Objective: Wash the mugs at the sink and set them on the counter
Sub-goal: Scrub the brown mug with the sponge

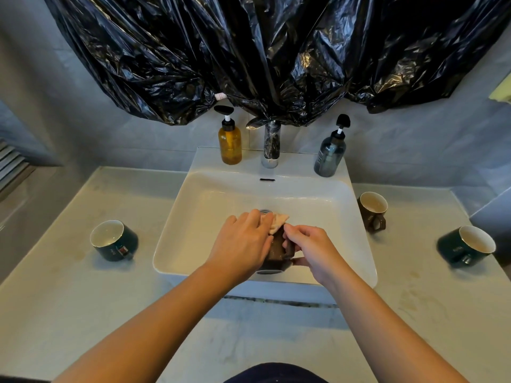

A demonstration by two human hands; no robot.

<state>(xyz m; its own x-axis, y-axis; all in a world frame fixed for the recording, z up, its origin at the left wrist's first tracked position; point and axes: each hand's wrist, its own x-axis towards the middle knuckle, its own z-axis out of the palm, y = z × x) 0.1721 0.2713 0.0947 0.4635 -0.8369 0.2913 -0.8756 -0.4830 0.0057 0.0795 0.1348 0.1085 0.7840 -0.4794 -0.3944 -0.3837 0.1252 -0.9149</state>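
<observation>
Nearest the camera, two bare forearms reach forward over the pale speckled stone worktop [83, 305] into the white rectangular ceramic sink [193, 230]. Left hand [243, 241] lies palm down over a dark brown speckled ceramic mug [276, 252], fingers curled around its left side and pressing a beige folded cloth [278, 222] against the mug's far end. Right hand [309, 248] pinches the mug from the right, thumb and fingers closed on its side near the handle. Mug is held on its side above the near part of the basin, rim towards the person, mostly hidden by both hands. Cloth sticks out past the left fingertips, just in front of the round metal drain [264, 211].

On the worktop left of the sink lies a dark green ceramic mug with cream interior [112, 240], tipped on its side, mouth up-left. Right of the sink, near its rim, stands a second brown mug with pale interior [372, 210], handle facing the camera. Further right lies another dark green mug with cream interior [467, 246], on its side, well apart from the brown one.

At the sink's back ledge: amber glass pump bottle [230, 145] on the left, chrome tap [271, 146] in the middle, smoky blue pump bottle [329, 156] on the right. Behind them crumpled black plastic sheeting [249, 51] hangs over the grey wall [41, 120], its lower edge touching the tap top.
</observation>
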